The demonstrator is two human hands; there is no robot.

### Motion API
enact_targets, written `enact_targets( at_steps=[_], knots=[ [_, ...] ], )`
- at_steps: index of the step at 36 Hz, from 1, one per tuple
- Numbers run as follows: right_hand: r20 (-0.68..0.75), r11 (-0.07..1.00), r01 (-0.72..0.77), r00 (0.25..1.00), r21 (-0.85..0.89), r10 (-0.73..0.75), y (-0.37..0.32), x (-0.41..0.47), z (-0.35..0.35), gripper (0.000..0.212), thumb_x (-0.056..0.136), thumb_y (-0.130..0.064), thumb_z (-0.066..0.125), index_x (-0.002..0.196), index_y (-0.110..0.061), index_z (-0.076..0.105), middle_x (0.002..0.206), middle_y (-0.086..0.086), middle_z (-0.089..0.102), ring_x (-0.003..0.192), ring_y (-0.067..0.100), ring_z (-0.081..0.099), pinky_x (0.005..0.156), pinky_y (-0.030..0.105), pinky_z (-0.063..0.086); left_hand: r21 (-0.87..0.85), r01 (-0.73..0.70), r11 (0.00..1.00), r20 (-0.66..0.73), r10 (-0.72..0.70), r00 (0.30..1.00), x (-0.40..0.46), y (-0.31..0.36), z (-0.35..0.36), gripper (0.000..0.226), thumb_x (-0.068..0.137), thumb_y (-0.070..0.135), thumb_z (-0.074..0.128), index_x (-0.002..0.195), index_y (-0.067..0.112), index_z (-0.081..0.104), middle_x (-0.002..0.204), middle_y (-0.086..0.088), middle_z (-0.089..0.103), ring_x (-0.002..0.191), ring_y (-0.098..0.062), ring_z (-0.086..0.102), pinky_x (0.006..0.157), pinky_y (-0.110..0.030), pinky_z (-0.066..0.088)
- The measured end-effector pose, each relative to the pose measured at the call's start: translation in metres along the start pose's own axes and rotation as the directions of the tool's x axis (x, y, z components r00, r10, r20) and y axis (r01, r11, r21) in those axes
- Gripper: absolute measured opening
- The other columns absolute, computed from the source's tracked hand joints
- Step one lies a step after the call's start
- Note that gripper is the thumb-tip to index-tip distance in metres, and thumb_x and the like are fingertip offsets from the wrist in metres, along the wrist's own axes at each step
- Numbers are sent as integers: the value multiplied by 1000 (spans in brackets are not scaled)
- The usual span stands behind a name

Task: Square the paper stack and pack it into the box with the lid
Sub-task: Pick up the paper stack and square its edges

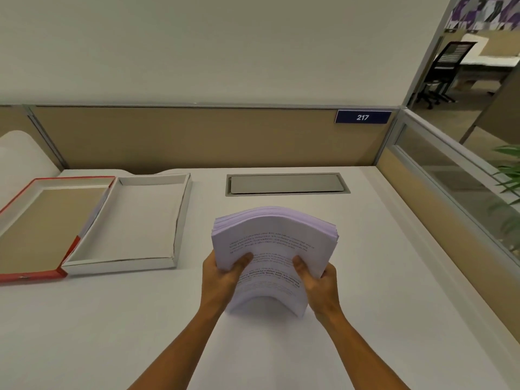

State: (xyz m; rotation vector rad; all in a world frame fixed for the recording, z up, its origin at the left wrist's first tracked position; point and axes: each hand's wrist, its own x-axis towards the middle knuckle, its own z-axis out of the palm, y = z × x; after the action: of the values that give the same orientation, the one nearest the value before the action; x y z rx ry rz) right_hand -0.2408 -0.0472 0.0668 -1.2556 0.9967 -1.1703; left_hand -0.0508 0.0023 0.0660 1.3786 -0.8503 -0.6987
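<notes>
A thick stack of printed white paper (274,243) stands nearly upright on its lower edge on the white desk (380,277), bowed outward in the middle. My left hand (225,277) grips its left side with the thumb on the front sheet. My right hand (318,280) grips its right side the same way. The sheet edges at the top look slightly fanned. To the left lies an open shallow white box (180,220), with nothing inside. Touching its left side lies a red-edged lid (33,275), inside face up.
A grey cable hatch (287,183) is set into the desk behind the stack. Tan partition panels (197,136) close off the back and right sides. A sign reading 217 (363,117) hangs on the back panel. A plant (506,175) shows beyond the right partition.
</notes>
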Motion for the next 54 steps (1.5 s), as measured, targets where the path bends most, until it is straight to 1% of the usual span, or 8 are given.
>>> enact_targets(
  at_steps=[3, 8, 19, 23, 34, 41, 47, 54],
  knots=[
    [4, 1000, 25, 1000, -2, -25, -2, 1, -2, 21, 82, -39, 71, 100, -50, 74, 93, -7, 77, 93, 15, 73, 61, 26, 61, -12, -29, 1000, -14, 29, 999, 0, 2, -2, 43, 71, 29, 76, 112, 35, 63, 91, 15, 73, 90, -11, 70, 61, -21, 60],
    [21, 1000, 5, 1000, -18, -4, 7, -1, -2, 24, 82, -38, 72, 101, -52, 73, 94, -8, 77, 95, 16, 72, 63, 28, 62, -8, -19, 1000, -1, 19, 1000, -5, -6, -1, 45, 74, 27, 79, 115, 26, 63, 100, 2, 72, 88, -23, 71, 66, -25, 62],
    [2, 1000, 14, 1000, -24, -14, 9, 2, 1, 20, 80, -38, 74, 95, -51, 75, 91, -8, 78, 89, 16, 74, 61, 26, 60, -29, -31, 999, -33, 30, 999, -5, -2, 1, 34, 74, 30, 81, 103, 38, 66, 90, 11, 74, 83, -21, 72, 62, -21, 60],
    [11, 999, 41, 999, -25, -41, 7, 3, -1, 23, 81, -37, 75, 100, -49, 75, 93, -9, 78, 89, 13, 74, 61, 24, 60, -47, -44, 998, -35, 42, 998, -3, 0, -3, 39, 71, 29, 77, 107, 39, 64, 91, 16, 73, 87, -13, 71, 62, -22, 60],
    [40, 998, -39, 998, -58, 42, 25, -2, -5, 27, 81, -36, 77, 102, -52, 73, 99, -10, 77, 95, 13, 73, 68, 31, 64, -35, 75, 997, 7, -75, 997, -20, -37, -1, 38, 74, 27, 78, 109, 35, 63, 103, 5, 71, 91, -23, 70, 69, -24, 61],
    [28, 996, -57, 998, -65, 59, 24, -2, -4, 20, 77, -46, 76, 95, -55, 74, 96, -12, 77, 92, 17, 73, 68, 32, 64, -16, 21, 1000, -16, -21, 1000, -17, -36, 1, 34, 78, 20, 76, 106, 32, 62, 100, 4, 70, 88, -26, 69, 68, -19, 60],
    [34, 998, -35, 999, -56, 37, 19, 3, -6, 26, 78, -37, 76, 97, -55, 73, 97, -14, 77, 95, 12, 73, 67, 29, 64, -40, 0, 999, -45, -2, 999, -15, -34, 2, 36, 73, 28, 75, 108, 31, 64, 101, 5, 72, 85, -22, 72, 69, -27, 62],
    [10, 994, -79, 997, -69, 80, 33, -4, -7, 23, 81, -36, 77, 96, -53, 74, 96, -12, 77, 91, 18, 74, 70, 35, 65, -15, 34, 999, 6, -33, 999, -19, -46, 2, 35, 79, 18, 74, 110, 27, 64, 104, -3, 71, 92, -28, 70, 74, -33, 63]
  ],
)
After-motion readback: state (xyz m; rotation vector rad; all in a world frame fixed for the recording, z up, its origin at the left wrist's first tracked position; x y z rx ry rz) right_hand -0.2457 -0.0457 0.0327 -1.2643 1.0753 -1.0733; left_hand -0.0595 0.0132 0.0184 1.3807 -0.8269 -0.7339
